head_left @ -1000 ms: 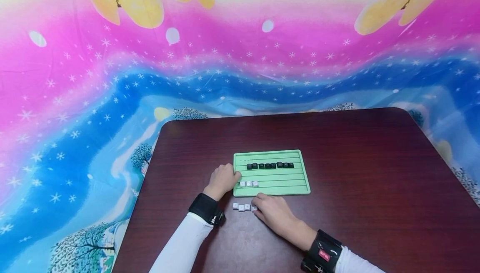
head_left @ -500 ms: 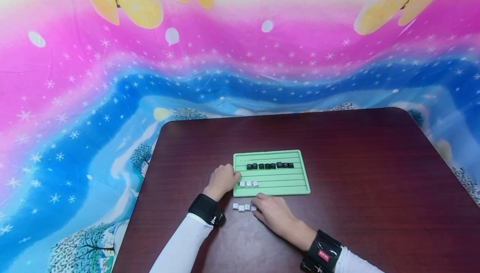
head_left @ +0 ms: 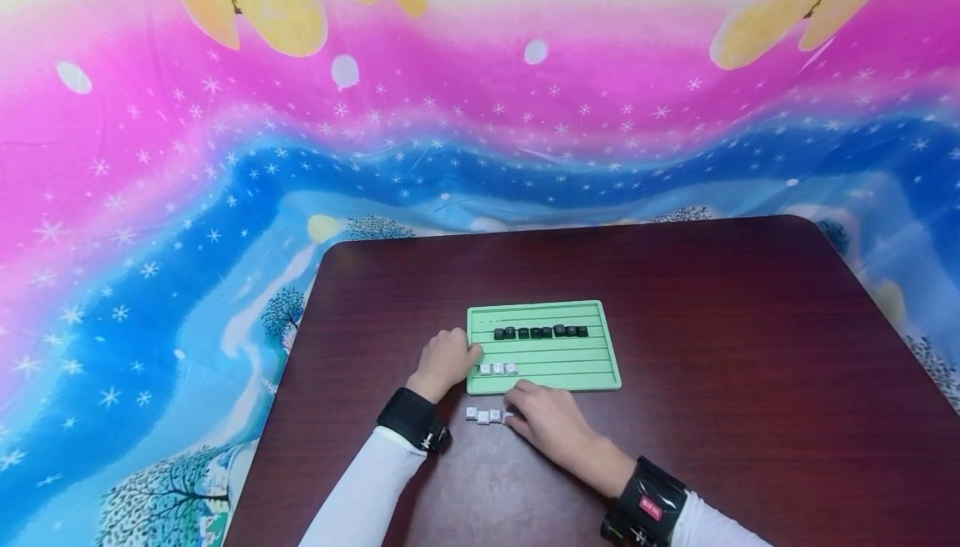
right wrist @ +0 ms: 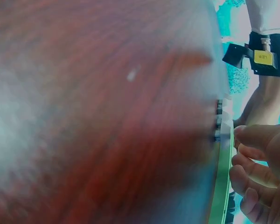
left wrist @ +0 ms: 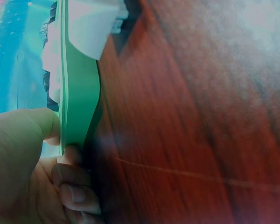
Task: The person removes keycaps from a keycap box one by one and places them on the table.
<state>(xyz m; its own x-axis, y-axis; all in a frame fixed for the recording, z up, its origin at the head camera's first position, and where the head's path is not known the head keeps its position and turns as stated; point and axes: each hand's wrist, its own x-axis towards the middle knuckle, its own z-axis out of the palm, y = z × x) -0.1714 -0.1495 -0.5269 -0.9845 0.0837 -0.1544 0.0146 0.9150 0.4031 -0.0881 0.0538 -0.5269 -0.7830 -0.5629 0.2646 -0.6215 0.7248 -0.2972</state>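
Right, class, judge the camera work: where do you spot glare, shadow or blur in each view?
Head: mostly clear, with a pale sheen on the near part of the table; left wrist: glare on the wood at upper right, a dark shadow along the green tray; right wrist: the table's grain smeared by blur, with whitish glare at the left edge.

Left grip (head_left: 444, 361) pinching, thumb (left wrist: 41, 122) above fingers (left wrist: 76, 195), right grip (head_left: 553, 424) with bent fingers, forearms (head_left: 366, 484) converging

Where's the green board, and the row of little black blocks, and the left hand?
Green board (head_left: 562, 378): head view, bare surface at its near side.
Black blocks (head_left: 536, 333): head view, row's middle.
Left hand (head_left: 444, 358): head view, back of the hand.
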